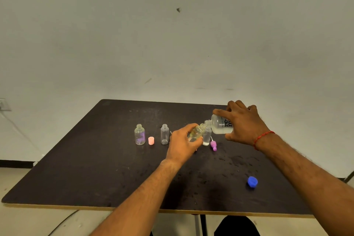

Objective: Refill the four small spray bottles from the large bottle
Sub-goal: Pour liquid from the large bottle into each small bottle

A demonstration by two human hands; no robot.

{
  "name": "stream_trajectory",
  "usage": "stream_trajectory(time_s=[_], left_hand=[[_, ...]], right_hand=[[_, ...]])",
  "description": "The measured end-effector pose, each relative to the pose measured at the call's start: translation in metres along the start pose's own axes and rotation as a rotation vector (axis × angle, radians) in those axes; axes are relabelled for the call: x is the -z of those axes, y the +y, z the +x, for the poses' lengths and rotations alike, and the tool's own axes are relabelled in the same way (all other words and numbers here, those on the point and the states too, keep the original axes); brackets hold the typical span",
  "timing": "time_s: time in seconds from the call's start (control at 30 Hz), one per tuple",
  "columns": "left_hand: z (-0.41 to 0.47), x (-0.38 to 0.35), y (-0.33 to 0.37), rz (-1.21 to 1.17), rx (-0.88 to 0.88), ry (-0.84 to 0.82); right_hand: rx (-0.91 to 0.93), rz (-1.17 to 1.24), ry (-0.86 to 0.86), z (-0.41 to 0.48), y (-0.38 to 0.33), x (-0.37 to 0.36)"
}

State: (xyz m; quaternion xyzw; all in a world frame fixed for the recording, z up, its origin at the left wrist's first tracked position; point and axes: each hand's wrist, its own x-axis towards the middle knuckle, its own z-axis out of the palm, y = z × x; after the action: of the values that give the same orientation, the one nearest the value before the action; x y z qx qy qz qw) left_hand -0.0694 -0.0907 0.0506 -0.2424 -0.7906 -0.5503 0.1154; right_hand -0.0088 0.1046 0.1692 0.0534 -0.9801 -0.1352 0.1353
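Both clamped: right hand (244, 123), large bottle (220, 125) lettered "re"; left hand (182, 146), small bottle (197, 132).

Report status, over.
Left hand grips small bottle, tilted. Right hand tips large bottle at its mouth. Nothing between the mouths.

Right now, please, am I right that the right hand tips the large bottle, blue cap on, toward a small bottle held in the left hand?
Not quite: the head view shows the large bottle uncapped; the blue cap lies on the table. The right hand does tip it toward the small bottle in the left hand.
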Motion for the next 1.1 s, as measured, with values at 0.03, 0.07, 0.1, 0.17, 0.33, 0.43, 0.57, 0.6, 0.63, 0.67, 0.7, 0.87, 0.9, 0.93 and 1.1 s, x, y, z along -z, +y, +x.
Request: stream_trajectory(time_s=[0.03, 0.07, 0.1, 0.17, 0.33, 0.43, 0.57, 0.6, 0.63, 0.67, 0.7, 0.87, 0.9, 0.93, 1.1], left_hand=[[0.000, 0.000, -0.001, -0.001, 0.000, 0.000], [0.000, -0.001, -0.001, -0.001, 0.002, 0.000], [0.000, -0.001, -0.002, 0.002, 0.005, -0.001], [0.001, -0.002, -0.003, -0.001, 0.008, 0.001], [0.001, -0.003, -0.004, -0.021, 0.005, 0.003], [0.001, -0.003, -0.006, -0.022, 0.003, -0.001], [0.001, -0.004, -0.006, -0.023, 0.005, -0.007], [0.001, -0.004, -0.006, -0.021, 0.007, -0.010], [0.001, -0.004, -0.007, -0.017, 0.011, -0.016], [0.000, -0.004, -0.008, -0.018, 0.014, -0.025], [0.000, -0.004, -0.008, -0.018, 0.018, -0.033], [0.000, -0.001, -0.005, -0.018, 0.014, -0.053], [0.001, -0.001, -0.005, -0.027, 0.021, -0.057], [0.002, 0.000, -0.005, -0.034, 0.031, -0.061], [0.009, 0.002, -0.012, 0.017, 0.089, -0.071]], right_hand=[[0.000, -0.004, 0.001, 0.000, 0.000, 0.000], [-0.001, -0.008, 0.001, 0.000, 0.000, 0.000], [-0.001, -0.010, 0.001, 0.000, 0.000, 0.000], [-0.002, -0.011, -0.001, 0.000, 0.000, 0.000], [-0.006, -0.011, -0.003, 0.000, 0.000, 0.001], [-0.009, -0.006, -0.002, -0.001, 0.001, 0.000], [-0.020, 0.003, -0.007, -0.003, 0.001, -0.003], [-0.025, 0.007, -0.011, -0.004, 0.001, -0.004], [-0.033, 0.015, -0.016, -0.005, 0.001, -0.005], [-0.040, 0.025, -0.020, -0.006, 0.000, -0.005], [-0.046, 0.032, -0.019, -0.007, 0.000, -0.006], [-0.074, 0.092, 0.004, -0.013, -0.002, -0.015], [-0.085, 0.118, 0.003, -0.014, -0.003, -0.018], [-0.098, 0.149, 0.005, -0.015, -0.003, -0.020], [-0.189, 0.354, 0.054, -0.024, -0.005, -0.033]])
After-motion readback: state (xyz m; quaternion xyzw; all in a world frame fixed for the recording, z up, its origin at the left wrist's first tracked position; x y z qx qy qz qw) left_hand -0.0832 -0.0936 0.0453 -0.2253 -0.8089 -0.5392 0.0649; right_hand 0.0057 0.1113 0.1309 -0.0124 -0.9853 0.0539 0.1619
